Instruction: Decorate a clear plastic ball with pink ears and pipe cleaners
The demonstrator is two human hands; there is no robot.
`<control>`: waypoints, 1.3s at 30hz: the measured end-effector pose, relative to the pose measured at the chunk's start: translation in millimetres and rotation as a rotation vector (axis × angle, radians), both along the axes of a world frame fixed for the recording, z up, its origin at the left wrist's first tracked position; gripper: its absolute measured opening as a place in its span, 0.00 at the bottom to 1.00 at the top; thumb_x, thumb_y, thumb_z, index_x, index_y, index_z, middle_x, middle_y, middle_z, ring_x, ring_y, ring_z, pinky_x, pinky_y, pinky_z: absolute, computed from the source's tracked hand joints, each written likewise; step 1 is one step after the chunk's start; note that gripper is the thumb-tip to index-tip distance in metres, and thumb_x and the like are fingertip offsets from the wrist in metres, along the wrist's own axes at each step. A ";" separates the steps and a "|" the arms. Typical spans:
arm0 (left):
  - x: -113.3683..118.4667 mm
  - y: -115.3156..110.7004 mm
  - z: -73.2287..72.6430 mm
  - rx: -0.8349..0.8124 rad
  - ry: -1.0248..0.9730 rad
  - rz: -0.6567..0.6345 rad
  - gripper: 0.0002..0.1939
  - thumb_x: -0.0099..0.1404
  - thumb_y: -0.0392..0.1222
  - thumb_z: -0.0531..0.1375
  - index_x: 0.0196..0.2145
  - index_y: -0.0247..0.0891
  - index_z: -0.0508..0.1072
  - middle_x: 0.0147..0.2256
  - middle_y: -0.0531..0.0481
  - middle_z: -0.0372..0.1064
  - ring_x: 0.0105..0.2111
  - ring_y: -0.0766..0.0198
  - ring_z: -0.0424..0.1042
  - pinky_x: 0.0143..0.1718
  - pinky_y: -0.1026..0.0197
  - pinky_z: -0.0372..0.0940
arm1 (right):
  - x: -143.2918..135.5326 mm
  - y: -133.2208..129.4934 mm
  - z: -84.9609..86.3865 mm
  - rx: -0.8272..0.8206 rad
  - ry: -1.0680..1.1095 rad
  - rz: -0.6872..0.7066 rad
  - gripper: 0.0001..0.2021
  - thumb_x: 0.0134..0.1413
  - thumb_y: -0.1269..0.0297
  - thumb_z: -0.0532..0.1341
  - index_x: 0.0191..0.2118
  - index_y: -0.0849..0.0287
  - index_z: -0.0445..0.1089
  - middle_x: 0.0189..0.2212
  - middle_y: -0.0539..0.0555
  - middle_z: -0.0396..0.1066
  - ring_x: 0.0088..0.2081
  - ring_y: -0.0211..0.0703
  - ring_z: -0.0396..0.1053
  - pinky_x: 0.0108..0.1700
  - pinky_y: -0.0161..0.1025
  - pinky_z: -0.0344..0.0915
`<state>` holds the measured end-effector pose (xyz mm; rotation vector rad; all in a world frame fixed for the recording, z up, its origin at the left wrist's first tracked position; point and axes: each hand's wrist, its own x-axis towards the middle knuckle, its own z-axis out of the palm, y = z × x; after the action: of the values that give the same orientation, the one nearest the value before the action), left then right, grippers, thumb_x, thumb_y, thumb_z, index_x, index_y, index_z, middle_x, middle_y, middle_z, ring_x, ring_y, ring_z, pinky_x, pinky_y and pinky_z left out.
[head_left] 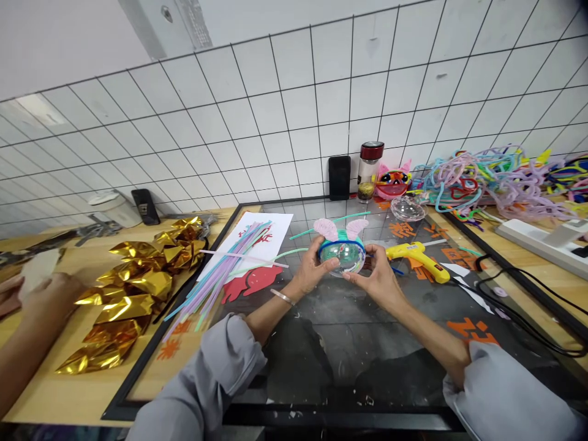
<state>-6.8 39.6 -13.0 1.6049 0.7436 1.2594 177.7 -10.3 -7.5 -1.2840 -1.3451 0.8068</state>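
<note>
Between my two hands is a clear plastic ball (342, 254) with a green pipe-cleaner top, a blue band around it and two pink ears. My left hand (313, 269) grips its left side, thumb on the front. On the right side, my right hand (374, 269) closes on it with thumb and fingers. Just right of that hand lies a yellow glue gun (420, 257). Green pipe cleaners (353, 215) lie behind the ball. To the left, a bundle of pastel pipe cleaners (229, 266) rests across white paper (280, 229) and a red paper cutout (250, 285).
Gold foil (133, 288) lies at left, beside a co-worker's hands (50, 291). Along the wall stand a black phone (339, 177), a glass bottle (369, 171) and a pink-eared face ornament (392, 182). Tangled pipe cleaners (496, 180), a power strip (542, 245) and black cables (519, 294) occupy the right.
</note>
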 end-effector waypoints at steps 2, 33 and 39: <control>-0.3 0.0 -1.7 -0.012 0.010 0.026 0.42 0.54 0.60 0.69 0.60 0.39 0.64 0.62 0.41 0.61 0.64 0.44 0.58 0.67 0.47 0.53 | -0.1 -0.7 0.7 -0.001 0.011 0.008 0.39 0.32 0.46 0.74 0.49 0.53 0.57 0.47 0.57 0.68 0.44 0.51 0.71 0.48 0.52 0.69; -0.6 -1.5 -3.7 0.051 0.071 0.036 0.59 0.46 0.63 0.73 0.67 0.38 0.52 0.68 0.36 0.50 0.69 0.41 0.50 0.70 0.44 0.49 | 6.1 -1.1 4.0 0.103 -0.107 -0.071 0.45 0.37 0.43 0.71 0.60 0.56 0.58 0.54 0.64 0.68 0.49 0.56 0.69 0.52 0.58 0.66; -1.2 0.3 -6.1 0.049 0.014 0.004 0.56 0.49 0.61 0.72 0.68 0.39 0.52 0.69 0.36 0.48 0.70 0.42 0.48 0.70 0.46 0.47 | 9.9 -6.6 11.7 0.280 -0.045 -0.211 0.22 0.52 0.52 0.65 0.50 0.55 0.64 0.44 0.58 0.72 0.44 0.50 0.71 0.46 0.49 0.67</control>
<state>-8.0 39.8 -19.0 1.6538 0.7303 1.2796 187.6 -16.9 4.2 -1.2011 -1.2810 0.4290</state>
